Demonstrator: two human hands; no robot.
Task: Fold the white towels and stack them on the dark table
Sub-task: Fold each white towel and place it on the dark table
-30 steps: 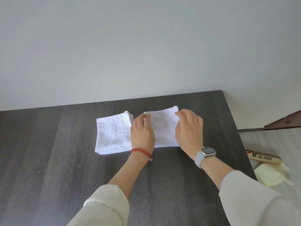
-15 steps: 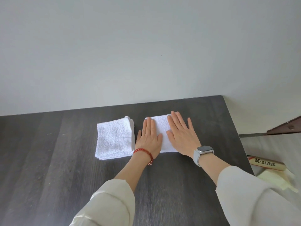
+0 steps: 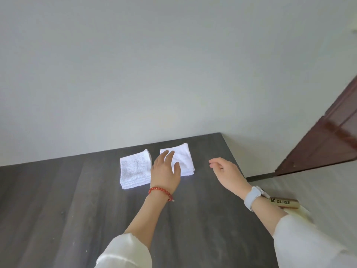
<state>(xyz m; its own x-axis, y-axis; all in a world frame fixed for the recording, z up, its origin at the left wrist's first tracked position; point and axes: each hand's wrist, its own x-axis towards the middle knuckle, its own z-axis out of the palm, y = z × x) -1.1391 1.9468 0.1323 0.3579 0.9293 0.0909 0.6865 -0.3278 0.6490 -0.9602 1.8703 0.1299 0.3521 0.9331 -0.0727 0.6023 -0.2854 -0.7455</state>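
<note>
bench: dark wood-grain bench (image 3: 81, 206) up against a pale wall

left pile: a folded white towel stack (image 3: 134, 169) sitting near the back edge

right towel: another folded towel (image 3: 184, 158) just beside that stack, small gap between them, not stacked on it

left hand: left hand (image 3: 165, 172) has fingers spread and straight, lying over the near-left part of the right towel; red bead bracelet (image 3: 160, 192) on the wrist

right hand: right hand (image 3: 227, 174) off to the right of the towel, fingers loosely curled, holding nothing; watch (image 3: 253, 198) on the wrist
</note>
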